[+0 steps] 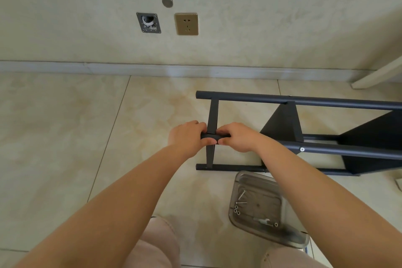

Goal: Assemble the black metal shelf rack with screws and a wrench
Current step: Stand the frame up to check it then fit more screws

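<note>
The black metal shelf rack [304,102] lies on its side on the tiled floor, its tube legs running to the right. My left hand [187,137] and my right hand [237,137] both grip the end of the raised near tube [212,136], where a crossbar [212,115] meets it. Their thumbs nearly touch under the tube. A silver screw head [302,149] shows further along that tube. A metal tray [239,185] near my knees holds long screws [241,194], washers [236,210] and a small wrench [263,221].
The wall with a gold socket [186,24] and an open junction box [148,22] stands close behind the rack. A skirting board [130,68] runs along the floor. A pale furniture edge [378,76] juts in at the right.
</note>
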